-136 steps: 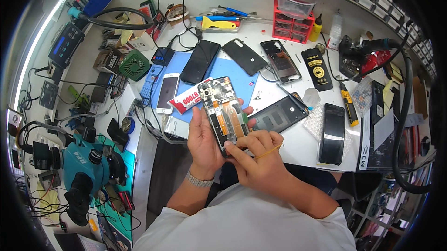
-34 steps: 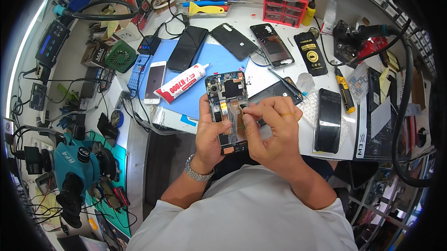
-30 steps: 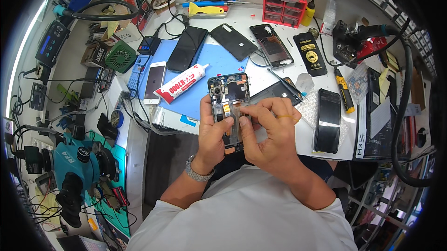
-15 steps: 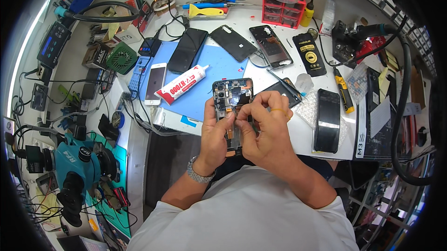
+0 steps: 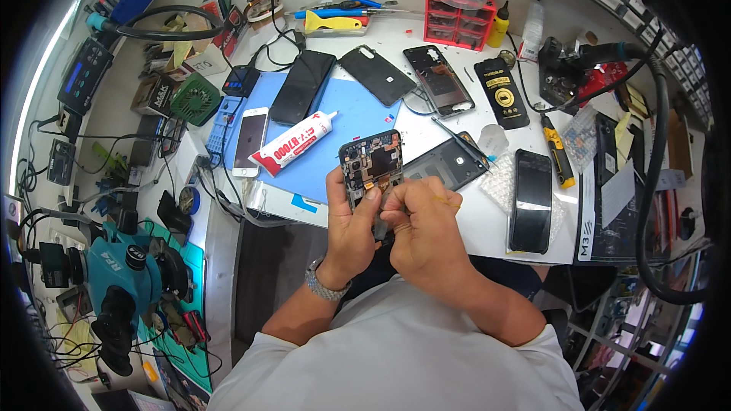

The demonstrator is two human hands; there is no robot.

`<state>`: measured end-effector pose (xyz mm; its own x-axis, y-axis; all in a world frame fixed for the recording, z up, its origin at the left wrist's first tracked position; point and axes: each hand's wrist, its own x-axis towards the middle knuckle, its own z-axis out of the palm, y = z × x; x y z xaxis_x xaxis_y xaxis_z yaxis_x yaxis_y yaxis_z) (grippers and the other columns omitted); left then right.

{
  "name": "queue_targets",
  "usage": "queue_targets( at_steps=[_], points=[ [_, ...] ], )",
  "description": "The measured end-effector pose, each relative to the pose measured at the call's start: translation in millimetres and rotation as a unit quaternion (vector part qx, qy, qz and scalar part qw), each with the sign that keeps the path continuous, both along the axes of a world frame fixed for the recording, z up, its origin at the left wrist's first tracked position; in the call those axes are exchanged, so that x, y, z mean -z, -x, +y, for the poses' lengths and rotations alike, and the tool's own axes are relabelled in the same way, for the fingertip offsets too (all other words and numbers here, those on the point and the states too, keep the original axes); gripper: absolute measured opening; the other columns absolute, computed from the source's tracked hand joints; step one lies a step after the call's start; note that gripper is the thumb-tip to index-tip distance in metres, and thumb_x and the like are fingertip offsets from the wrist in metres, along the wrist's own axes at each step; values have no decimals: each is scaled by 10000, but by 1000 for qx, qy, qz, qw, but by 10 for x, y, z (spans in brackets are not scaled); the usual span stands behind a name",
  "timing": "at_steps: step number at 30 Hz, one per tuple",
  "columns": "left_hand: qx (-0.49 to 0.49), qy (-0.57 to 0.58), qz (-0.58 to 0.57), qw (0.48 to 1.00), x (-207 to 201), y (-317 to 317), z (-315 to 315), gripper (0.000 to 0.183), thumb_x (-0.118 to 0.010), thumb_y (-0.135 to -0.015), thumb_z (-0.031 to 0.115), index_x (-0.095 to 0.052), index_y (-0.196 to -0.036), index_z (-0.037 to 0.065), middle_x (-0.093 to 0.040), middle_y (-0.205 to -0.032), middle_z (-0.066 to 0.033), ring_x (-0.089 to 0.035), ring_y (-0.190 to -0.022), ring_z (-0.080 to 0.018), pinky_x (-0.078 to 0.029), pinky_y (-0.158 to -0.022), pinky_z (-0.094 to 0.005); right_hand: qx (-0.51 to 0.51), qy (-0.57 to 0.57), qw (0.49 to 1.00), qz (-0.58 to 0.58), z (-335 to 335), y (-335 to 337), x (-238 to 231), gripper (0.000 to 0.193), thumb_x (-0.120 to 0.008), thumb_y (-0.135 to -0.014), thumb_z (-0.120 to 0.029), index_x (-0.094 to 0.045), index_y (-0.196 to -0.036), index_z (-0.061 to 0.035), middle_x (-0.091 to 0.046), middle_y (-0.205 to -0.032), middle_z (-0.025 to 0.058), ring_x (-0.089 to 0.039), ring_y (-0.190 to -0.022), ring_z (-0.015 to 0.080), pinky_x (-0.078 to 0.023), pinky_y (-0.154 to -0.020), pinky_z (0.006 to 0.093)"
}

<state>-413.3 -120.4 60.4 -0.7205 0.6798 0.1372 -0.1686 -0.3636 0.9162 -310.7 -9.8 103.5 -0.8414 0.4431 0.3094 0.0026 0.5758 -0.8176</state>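
Observation:
My left hand [image 5: 352, 236] is wrapped round an opened phone [image 5: 371, 165], its bare circuit board and camera facing up. The thumb lies along the inner edge. My right hand [image 5: 432, 232] is closed in a pinch over the phone's lower half; whatever sits between its fingertips is hidden. A grey strip [image 5: 383, 227] shows in the phone's lower part, below those fingers. Just beyond the right hand lies a dark back cover [image 5: 440, 167] with a thin tool [image 5: 459, 139] across it. Left of the phone, a white-and-red glue tube [image 5: 295, 144] rests on a blue mat [image 5: 346, 118].
Several phones and covers lie around, among them a white phone [image 5: 251, 137], a black phone [image 5: 303, 87], an empty frame [image 5: 440, 79] and a dark phone [image 5: 531, 201] on bubble wrap. A yellow-black knife [image 5: 560, 153] lies right. A teal microscope [image 5: 126, 259] stands left.
The held phone has shifted slightly left and tilted. My right fingers have curled tighter and pulled down a little, and more of the back cover behind them shows.

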Motion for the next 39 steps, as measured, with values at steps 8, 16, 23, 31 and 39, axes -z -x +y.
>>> queue_targets(
  at_steps=[8,16,23,31,39],
  points=[
    [-22,-30,64,997,101,-41,-47,482,-476,-1158,40,-279,-1591,115,-597,-1495,-211,-685,-1330,-318,-572,-1106,-447,11,84,995,62,-88,4,21,172,-662,-979,49,-604,-1047,-99,-637,-984,80,-597,-995,318,-404,-960,425],
    [-74,-8,-37,997,-124,32,-11,444,-406,-1174,108,-287,-1600,149,-669,-1368,-302,-755,-1175,-368,-660,-952,-476,26,15,996,86,-107,-77,-47,318,-786,-936,-23,-709,-1233,-107,-716,-1154,30,-589,-1115,256,-348,-972,420],
    [6,-97,-167,981,-125,125,-72,414,-394,-1176,264,-333,-1569,146,-671,-1314,-325,-767,-1106,-396,-680,-917,-528,123,-101,987,23,209,-447,1,286,-767,-925,-14,-799,-1182,-139,-647,-1254,73,-549,-1171,311,-345,-972,491],
    [52,-72,-170,981,-83,-37,3,506,-298,-1175,356,-327,-1622,120,-608,-1438,-370,-711,-1251,-434,-617,-1072,-572,80,-110,991,-4,84,-364,-4,374,-786,-930,-56,-798,-1284,-176,-609,-1344,102,-505,-1184,325,-321,-1001,485],
    [58,-107,-166,979,3,-2,-117,494,-300,-1184,374,-298,-1604,116,-620,-1413,-356,-737,-1186,-434,-662,-993,-556,24,-115,993,22,-95,-258,77,389,-815,-942,-103,-808,-1316,-208,-522,-1522,138,-482,-1194,276,-312,-1044,453]
  ],
)
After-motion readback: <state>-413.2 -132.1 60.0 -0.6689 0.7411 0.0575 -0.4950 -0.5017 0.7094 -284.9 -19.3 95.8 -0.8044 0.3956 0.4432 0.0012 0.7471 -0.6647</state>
